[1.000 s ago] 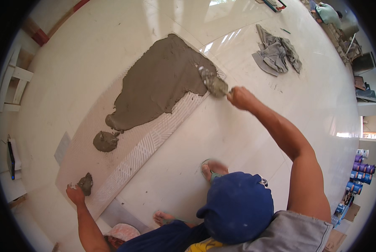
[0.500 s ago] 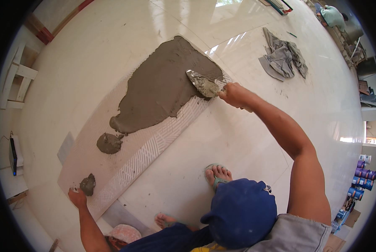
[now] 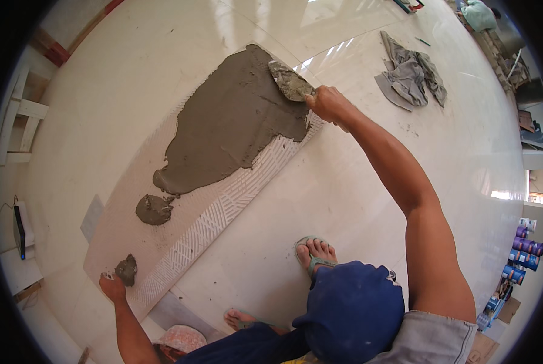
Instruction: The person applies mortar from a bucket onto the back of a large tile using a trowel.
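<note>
Nearest, below a blue cap [image 3: 353, 309] and two sandalled feet, the left hand [image 3: 112, 287] rests at the near-left end of a long tile slab [image 3: 126, 230], beside a small lump of mortar [image 3: 126, 270]. Its fingers are partly curled, but whether they grip the slab's edge cannot be told. Farther up, the right hand [image 3: 331, 104] is closed around the handle of a mortar-smeared trowel [image 3: 291, 82].

Half a second ago the trowel lay over the mortar's near edge, by the slab's right-hand corner; now it has shifted farther out, to the border of the end edge. The left hand has kept its place. This suggests that the wet layer [image 3: 223, 121] is being worked out along that end. The job looks partway through: the near strip and the left part are mostly bare, apart from the lump and a separate mound [image 3: 154, 209].

The slab lies ribbed face up on a glossy, pale tiled floor [image 3: 368, 194], which is specked with crumbs and catches window light. Beyond the right hand lies a crumpled grey garment [image 3: 411, 79]. Coloured cans [image 3: 522, 259] stand along the right side, and another person in pale green [image 3: 478, 15] is at the far upper right.
</note>
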{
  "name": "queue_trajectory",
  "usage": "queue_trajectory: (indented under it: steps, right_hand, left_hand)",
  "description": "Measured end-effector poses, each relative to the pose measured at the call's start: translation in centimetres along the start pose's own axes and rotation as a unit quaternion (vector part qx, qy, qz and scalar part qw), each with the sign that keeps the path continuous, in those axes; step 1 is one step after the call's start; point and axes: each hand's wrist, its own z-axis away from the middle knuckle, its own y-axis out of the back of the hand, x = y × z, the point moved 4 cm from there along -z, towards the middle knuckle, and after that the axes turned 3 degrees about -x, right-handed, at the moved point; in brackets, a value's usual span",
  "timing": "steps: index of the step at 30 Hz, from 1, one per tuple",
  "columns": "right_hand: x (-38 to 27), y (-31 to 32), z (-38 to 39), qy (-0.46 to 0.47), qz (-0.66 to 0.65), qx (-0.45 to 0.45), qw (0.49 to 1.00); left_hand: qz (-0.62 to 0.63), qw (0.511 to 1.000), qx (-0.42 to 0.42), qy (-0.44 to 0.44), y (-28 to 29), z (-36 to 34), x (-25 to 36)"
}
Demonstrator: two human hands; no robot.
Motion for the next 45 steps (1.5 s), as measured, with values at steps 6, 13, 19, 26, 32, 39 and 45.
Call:
queue_trajectory:
  steps: [6, 13, 19, 26, 32, 39, 45]
  right_hand:
    - [-2.8, 1.2, 1.7, -0.084, -0.024, -0.117, 0.989]
    - [-2.3, -1.1, -1.8, -0.020, 0.022, -0.059, 0.998]
    - [-0.6, -1.2, -4.3, 0.028, 0.044, 0.090, 0.995]
    - [-0.7, 0.1, -3.6, 0.036, 0.001, 0.023, 0.999]
    - [-1.9, 0.6, 1.9, -0.030, -0.020, -0.142, 0.989]
    - [5.2, -0.7, 3.3, -0.003, 0.004, -0.070, 0.998]
    - [1.4, -1.7, 12.0, 0.004, -0.035, -0.215, 0.976]
  left_hand:
    - [-0.021, 0.997, -0.073, 0.026, 0.3, 0.8, 0.3]
    - [-0.028, 0.999, -0.015, -0.004, 0.5, 0.5, -0.7]
    - [-0.008, 0.999, -0.052, 0.001, -0.9, -0.3, 0.7]
    - [-0.018, 0.999, -0.036, -0.011, -1.1, 0.5, 0.9]
    - [-0.014, 0.998, -0.067, 0.015, -0.6, 0.5, 0.1]
    - [0.015, 0.999, -0.029, 0.012, -1.2, 0.2, 1.3]
    - [-0.010, 1.000, -0.011, -0.022, -0.7, 0.0, -0.3]
